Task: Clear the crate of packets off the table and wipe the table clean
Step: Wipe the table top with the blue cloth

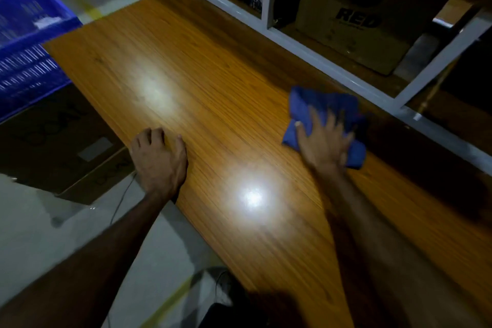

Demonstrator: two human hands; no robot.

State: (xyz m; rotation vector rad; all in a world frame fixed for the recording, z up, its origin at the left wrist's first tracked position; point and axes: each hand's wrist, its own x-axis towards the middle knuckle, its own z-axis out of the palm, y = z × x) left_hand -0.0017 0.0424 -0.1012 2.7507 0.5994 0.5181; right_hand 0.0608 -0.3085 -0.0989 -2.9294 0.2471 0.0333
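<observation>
Blue crate [29,48] sits off the desk [213,82] beside its left end above a cardboard box [58,141]; your right hand [323,141] presses spread fingers on the blue cloth [319,100], left hand [159,158] rests loosely curled on the near edge.

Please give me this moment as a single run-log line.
stage: wiping | right hand: presses blue cloth on table | left hand: rests at table edge | blue crate: off table

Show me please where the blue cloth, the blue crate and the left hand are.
blue cloth [319,104]: head view, on its upper folded part.
blue crate [29,69]: head view, on its slotted side wall.
left hand [159,157]: head view, on the back of the hand.
</observation>
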